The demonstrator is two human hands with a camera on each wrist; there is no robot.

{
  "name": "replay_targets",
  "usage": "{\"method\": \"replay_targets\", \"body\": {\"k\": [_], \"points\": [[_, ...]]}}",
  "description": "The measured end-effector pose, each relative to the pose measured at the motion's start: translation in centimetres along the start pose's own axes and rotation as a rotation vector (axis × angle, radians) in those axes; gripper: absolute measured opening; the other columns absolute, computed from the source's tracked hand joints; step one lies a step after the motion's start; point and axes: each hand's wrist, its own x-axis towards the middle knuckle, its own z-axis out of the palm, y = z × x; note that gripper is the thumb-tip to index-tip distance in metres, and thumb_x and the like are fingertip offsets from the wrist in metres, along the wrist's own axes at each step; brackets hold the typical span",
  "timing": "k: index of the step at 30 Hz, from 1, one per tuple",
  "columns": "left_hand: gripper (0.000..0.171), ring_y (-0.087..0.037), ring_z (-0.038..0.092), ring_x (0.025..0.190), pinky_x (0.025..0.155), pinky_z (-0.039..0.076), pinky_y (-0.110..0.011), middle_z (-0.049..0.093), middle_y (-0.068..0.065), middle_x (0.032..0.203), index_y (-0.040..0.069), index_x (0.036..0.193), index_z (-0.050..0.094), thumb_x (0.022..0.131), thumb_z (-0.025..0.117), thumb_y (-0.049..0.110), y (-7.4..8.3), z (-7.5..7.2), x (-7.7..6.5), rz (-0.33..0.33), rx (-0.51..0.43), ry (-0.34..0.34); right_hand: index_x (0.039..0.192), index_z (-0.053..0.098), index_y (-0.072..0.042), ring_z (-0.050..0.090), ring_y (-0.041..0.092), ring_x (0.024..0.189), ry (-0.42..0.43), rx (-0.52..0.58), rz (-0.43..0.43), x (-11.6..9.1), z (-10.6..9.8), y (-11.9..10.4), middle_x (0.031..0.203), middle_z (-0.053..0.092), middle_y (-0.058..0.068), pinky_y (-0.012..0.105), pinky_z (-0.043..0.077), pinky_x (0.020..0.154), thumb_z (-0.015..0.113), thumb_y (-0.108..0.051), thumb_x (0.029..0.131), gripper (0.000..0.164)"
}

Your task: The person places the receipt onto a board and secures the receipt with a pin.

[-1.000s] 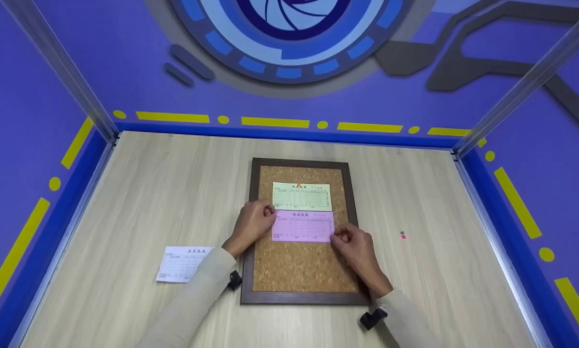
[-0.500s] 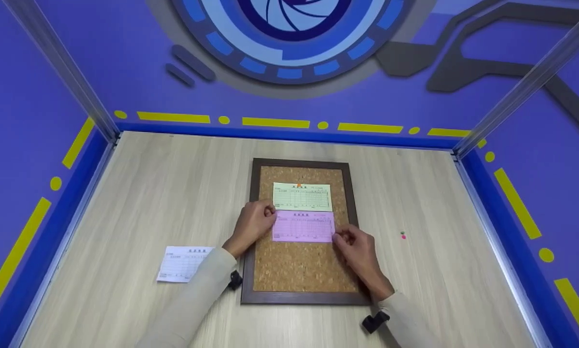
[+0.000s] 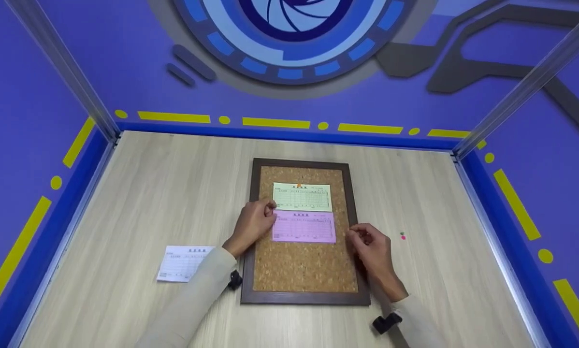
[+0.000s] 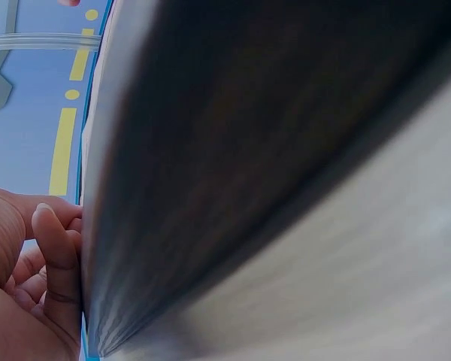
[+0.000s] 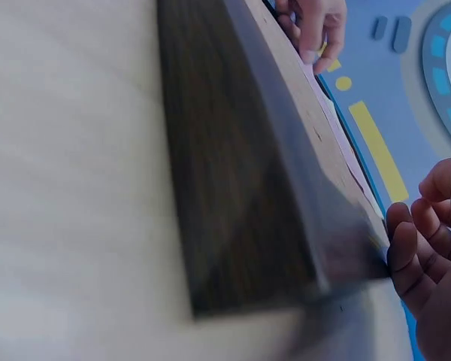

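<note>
A brown-framed cork board [image 3: 305,268] lies on the table in the head view. A light green printed slip [image 3: 302,198] is on its upper part, with a small orange pin [image 3: 298,185] at its top edge. Directly below lies a purple printed slip [image 3: 304,228]. My left hand [image 3: 252,224] pinches the purple slip's upper left corner; its fingers also show curled at the board in the left wrist view. My right hand [image 3: 372,249] is over the board's right frame, apart from the slip, its fingers loosely bent with nothing visible between them.
A white printed slip [image 3: 179,264] lies on the table left of the board, partly under my left sleeve [image 3: 197,290]. Right of the board are a tiny green piece [image 3: 402,234] and a tiny pink piece [image 3: 403,238]. Blue panels [image 3: 289,104] enclose the table.
My right hand has left the purple slip's right edge and moved right, over the board's frame. My left hand stays at the slip's left corner.
</note>
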Motion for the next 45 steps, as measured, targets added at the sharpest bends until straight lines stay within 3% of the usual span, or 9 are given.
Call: {"method": "replay_targets", "body": {"k": [10, 17, 25, 32, 36, 40, 45], "points": [[0.022, -0.009, 0.052, 0.065, 0.06, 0.038, -0.026, 0.061, 0.006, 0.07, 0.002, 0.113, 0.075, 0.092, 0.071, -0.005, -0.2, -0.1, 0.0, 0.016, 0.017, 0.01, 0.108, 0.079, 0.0, 0.066, 0.019, 0.062, 0.003, 0.056, 0.019, 0.1, -2.8, 1.1, 0.084, 0.072, 0.016, 0.021, 0.051, 0.049, 0.075, 0.003, 0.102, 0.008], [0.009, -0.009, 0.052, 0.067, 0.059, 0.038, -0.025, 0.062, 0.005, 0.073, 0.004, 0.097, 0.077, 0.094, 0.071, -0.003, -0.2, 0.0, -0.1, 0.016, 0.028, 0.009, 0.108, 0.078, 0.004, 0.067, 0.029, 0.062, 0.05, 0.014, 0.036, 0.1, -4.2, 0.8, 0.087, 0.073, 0.019, 0.019, 0.049, 0.048, 0.075, 0.005, 0.101, 0.008], [0.01, -0.011, 0.054, 0.069, 0.061, 0.041, -0.025, 0.064, 0.003, 0.076, 0.001, 0.097, 0.079, 0.094, 0.071, -0.003, 0.1, -0.2, -0.1, 0.003, 0.031, 0.008, 0.11, 0.079, -0.001, 0.066, 0.019, 0.065, 0.057, 0.012, 0.067, 0.4, -5.7, 2.0, 0.092, 0.072, 0.021, 0.021, 0.053, 0.052, 0.074, -0.001, 0.104, 0.008], [0.015, -0.014, 0.057, 0.074, 0.064, 0.045, -0.027, 0.07, -0.004, 0.084, -0.001, 0.104, 0.081, 0.097, 0.068, -0.004, 0.6, -0.4, -0.2, -0.001, 0.076, -0.016, 0.111, 0.078, -0.002, 0.068, 0.023, 0.066, 0.059, -0.012, 0.076, 0.2, -6.3, 2.4, 0.092, 0.072, 0.021, 0.022, 0.053, 0.053, 0.074, -0.002, 0.104, 0.008], [0.016, -0.018, 0.061, 0.081, 0.068, 0.051, -0.033, 0.073, -0.01, 0.094, -0.003, 0.107, 0.081, 0.097, 0.069, -0.005, 0.8, -0.7, -0.5, 0.051, 0.136, -0.023, 0.112, 0.077, 0.001, 0.068, 0.024, 0.066, 0.056, 0.007, 0.087, -0.1, -6.6, 2.5, 0.091, 0.072, 0.022, 0.022, 0.053, 0.051, 0.074, -0.001, 0.104, 0.009], [0.014, -0.028, 0.065, 0.093, 0.074, 0.057, -0.043, 0.073, -0.014, 0.102, -0.002, 0.106, 0.081, 0.096, 0.071, -0.003, 0.8, -0.8, -0.9, 0.164, 0.23, -0.011, 0.113, 0.077, 0.002, 0.067, 0.023, 0.065, 0.059, 0.033, 0.103, -0.4, -6.9, 2.5, 0.091, 0.071, 0.024, 0.022, 0.052, 0.049, 0.074, -0.001, 0.104, 0.01], [0.013, -0.034, 0.062, 0.105, 0.085, 0.053, -0.053, 0.072, -0.015, 0.11, 0.0, 0.108, 0.082, 0.098, 0.074, 0.004, 0.7, -0.8, -1.1, 0.254, 0.338, 0.003, 0.112, 0.078, -0.001, 0.067, 0.02, 0.067, 0.065, 0.026, 0.112, -0.7, -7.0, 2.7, 0.091, 0.071, 0.022, 0.022, 0.052, 0.051, 0.074, -0.002, 0.104, 0.009]]}}
